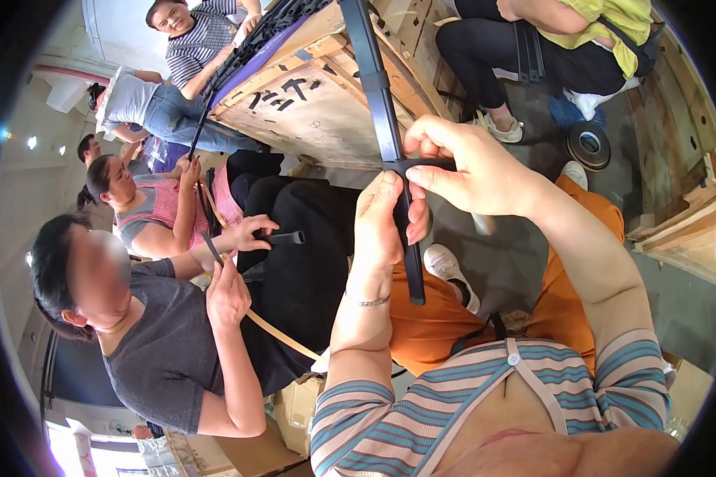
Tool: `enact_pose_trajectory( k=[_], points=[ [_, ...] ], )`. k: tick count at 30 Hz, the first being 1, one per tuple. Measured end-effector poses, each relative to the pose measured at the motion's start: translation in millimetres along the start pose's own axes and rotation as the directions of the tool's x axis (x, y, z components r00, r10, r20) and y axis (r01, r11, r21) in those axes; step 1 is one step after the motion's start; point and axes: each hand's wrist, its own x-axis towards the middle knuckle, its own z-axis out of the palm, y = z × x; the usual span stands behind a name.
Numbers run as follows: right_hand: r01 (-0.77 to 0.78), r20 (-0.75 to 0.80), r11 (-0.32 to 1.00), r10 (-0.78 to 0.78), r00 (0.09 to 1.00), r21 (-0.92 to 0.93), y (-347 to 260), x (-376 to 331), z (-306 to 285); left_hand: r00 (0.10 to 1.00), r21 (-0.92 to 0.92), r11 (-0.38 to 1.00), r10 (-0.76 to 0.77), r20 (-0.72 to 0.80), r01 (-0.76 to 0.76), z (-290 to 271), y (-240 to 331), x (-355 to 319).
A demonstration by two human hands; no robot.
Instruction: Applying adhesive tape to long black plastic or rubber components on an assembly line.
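A long black bar [371, 67] runs from the top of the view down in front of me, its lower end above my orange trousers. My left hand [379, 219] is closed around it below the middle, thumb pressed against its face. On the other side, my right hand [477, 171] pinches a short black strip [436, 164] between thumb and fingers. That strip sits across the bar, just above my left thumb. Whether it wraps fully around is hidden by my fingers. Higher up, a black band [375, 81] encircles the bar.
A large wooden crate [294, 119] stands ahead, with dark strips [254, 44] piled on top. Close on my left, a seated person [171, 342] handles a black piece [286, 238]. Another sits ahead right, near a black tape roll [589, 145] on the floor. Wooden framing [684, 207] stands at right.
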Motion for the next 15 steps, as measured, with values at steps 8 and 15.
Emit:
enact_pose_trajectory(
  k=[8,15],
  points=[
    [-0.053,-0.030,0.973,0.048,0.998,-0.225,-12,-2,-7,0.947,0.508,0.845,0.282,-0.156,-0.167,6,-4,2],
    [-0.052,-0.068,0.966,0.036,0.997,-0.254,-13,-8,-6,0.902,0.719,0.669,0.408,-0.143,-0.189,6,-6,1]
  ],
)
